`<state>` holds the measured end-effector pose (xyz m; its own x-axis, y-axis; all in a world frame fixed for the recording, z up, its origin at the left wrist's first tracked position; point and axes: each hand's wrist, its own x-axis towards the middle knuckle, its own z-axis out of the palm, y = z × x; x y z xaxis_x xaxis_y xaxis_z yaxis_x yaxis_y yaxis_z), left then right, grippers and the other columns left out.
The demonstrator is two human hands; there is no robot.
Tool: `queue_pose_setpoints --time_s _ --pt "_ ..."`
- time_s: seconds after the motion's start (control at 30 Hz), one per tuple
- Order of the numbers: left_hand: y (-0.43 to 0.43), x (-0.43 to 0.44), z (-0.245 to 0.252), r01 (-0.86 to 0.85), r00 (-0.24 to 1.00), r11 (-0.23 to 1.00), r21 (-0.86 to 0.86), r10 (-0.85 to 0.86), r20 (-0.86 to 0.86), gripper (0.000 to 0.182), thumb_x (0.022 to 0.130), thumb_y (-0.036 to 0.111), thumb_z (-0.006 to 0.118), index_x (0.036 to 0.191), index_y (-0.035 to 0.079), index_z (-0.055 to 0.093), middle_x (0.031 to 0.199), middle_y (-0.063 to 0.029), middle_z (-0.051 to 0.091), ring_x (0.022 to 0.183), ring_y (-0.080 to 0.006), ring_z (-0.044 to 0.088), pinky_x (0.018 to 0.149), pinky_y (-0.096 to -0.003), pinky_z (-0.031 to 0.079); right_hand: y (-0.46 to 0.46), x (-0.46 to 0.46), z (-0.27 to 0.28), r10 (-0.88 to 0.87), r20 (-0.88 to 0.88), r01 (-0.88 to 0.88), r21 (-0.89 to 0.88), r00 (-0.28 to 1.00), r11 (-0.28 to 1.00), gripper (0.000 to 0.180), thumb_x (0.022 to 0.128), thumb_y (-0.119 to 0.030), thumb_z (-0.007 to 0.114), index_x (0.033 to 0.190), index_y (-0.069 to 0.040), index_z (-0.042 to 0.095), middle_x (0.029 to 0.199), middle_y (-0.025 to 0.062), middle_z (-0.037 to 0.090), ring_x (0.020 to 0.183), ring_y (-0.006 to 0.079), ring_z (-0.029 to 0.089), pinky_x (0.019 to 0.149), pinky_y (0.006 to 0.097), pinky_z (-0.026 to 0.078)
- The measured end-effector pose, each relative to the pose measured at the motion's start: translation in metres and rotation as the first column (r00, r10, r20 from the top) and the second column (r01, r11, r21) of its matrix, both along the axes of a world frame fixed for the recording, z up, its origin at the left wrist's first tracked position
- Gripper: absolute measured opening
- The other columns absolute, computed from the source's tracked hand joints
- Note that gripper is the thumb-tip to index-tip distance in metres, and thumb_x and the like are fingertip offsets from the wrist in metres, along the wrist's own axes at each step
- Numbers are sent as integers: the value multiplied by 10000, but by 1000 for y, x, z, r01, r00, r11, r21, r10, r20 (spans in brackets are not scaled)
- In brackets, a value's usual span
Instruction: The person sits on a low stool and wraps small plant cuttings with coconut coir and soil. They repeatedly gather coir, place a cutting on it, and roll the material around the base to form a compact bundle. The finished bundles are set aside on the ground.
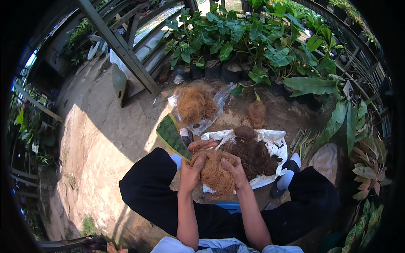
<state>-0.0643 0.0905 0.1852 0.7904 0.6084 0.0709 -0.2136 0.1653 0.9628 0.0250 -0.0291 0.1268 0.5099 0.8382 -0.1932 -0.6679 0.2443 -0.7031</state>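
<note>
Between my knees, a bundle of brown coconut fibre (pixel 218 174) is pressed between both hands. My left hand (pixel 193 169) grips its left side, and my right hand (pixel 236 169) grips its right side, thumbs on top. A broad mottled green snake plant leaf (pixel 173 137) with yellow edges sticks out of the bundle to the upper left; its base is hidden by the fibre and my left hand. Just beyond lies a torn white sack (pixel 277 139) bearing dark soil and fibrous root matter (pixel 259 158).
A loose heap of coconut fibre (pixel 196 102) rests on clear plastic (pixel 221 98) ahead. Right of it lies a fibre-wrapped plant (pixel 257 112). Leafy plants in black bags (pixel 213 69) line the back. A metal post (pixel 118 47) slants down at left. A blue stool (pixel 228 206) shows beneath me.
</note>
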Motion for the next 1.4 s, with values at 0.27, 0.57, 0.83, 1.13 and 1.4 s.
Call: queue_pose_setpoints --time_s 0.27,0.57,0.83,1.13,1.4 --pt "-7 3 -28 102 989 987 -127 -114 -92 560 953 324 592 1356 -41 456 1293 -147 581 1195 -204 532 1023 -337 415 13 -15 -17 12 -527 74 142 850 987 539 966 -423 533 1329 -25 511 1256 118 604 1076 230 634 949 362 531" --pt "-10 0 -68 -407 912 837 -366 351 -212 434 979 294 550 1271 -24 506 1117 -87 597 1002 -165 584 902 -298 462 14 -7 -3 -42 -90 17 -261 995 965 588 986 -575 408 1246 -67 549 1187 86 587 1084 178 576 955 333 461" --pt "-11 14 -63 -682 723 642 -351 663 -191 338 992 355 510 1067 27 543 915 -51 591 803 -143 583 733 -317 491 24 -40 9 -305 788 537 -38 534 843 361 804 -159 721 1132 -26 648 1163 167 609 1136 310 587 959 396 463" --pt "-30 12 -36 -451 863 891 -57 419 -284 466 946 237 642 1302 -23 494 1226 -118 566 1077 -175 564 944 -310 450 16 -14 -24 -487 81 494 -139 870 859 104 882 -95 685 915 2 666 834 45 669 771 145 640 754 300 520" --pt "-27 16 -46 -319 901 942 105 336 -275 409 853 155 721 1184 -37 577 1104 -113 616 1017 -200 585 941 -341 435 17 -22 -41 -296 -521 291 -93 800 952 328 988 -259 529 1204 -19 583 1150 96 627 1062 177 607 914 341 492"
